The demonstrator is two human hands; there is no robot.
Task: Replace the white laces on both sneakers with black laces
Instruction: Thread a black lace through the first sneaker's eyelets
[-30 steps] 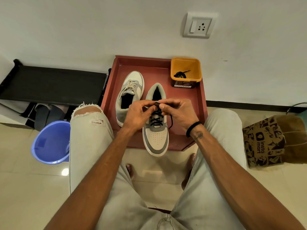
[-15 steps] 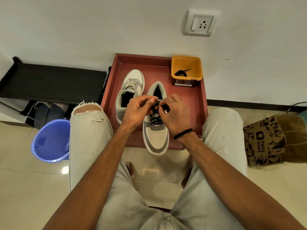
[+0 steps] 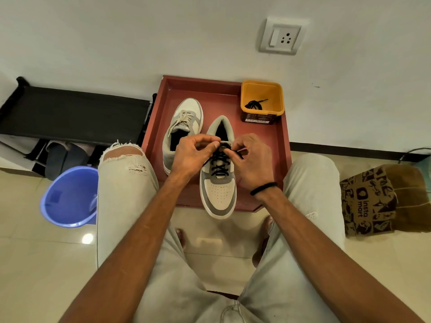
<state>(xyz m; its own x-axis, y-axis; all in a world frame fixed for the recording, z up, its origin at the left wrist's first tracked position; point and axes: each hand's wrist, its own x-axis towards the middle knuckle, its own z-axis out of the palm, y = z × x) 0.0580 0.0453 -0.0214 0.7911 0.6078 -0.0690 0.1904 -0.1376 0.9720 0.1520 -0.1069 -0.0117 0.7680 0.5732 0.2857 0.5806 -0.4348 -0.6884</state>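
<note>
Two grey-and-white sneakers lie on a red tray (image 3: 282, 145). The right sneaker (image 3: 219, 194) points its toe toward me and carries a black lace (image 3: 219, 163) crossed up its eyelets. My left hand (image 3: 193, 155) pinches the lace at the top left of the tongue. My right hand (image 3: 253, 163) pinches the other lace end at the top right. The left sneaker (image 3: 186, 120) behind my left hand has white laces (image 3: 180, 122). A second black lace (image 3: 255, 104) sits coiled in an orange tub (image 3: 263, 89) at the tray's back right.
A blue bucket (image 3: 67, 199) stands on the floor at the left, beside a black shoe rack (image 3: 74, 113). A printed brown paper bag (image 3: 377, 201) lies at the right. My knees flank the tray, and a wall with a socket is right behind it.
Both hands have stayed at the top of the right sneaker, working the black lace. My right hand turned and shifted slightly right, drawing out a lace end.
</note>
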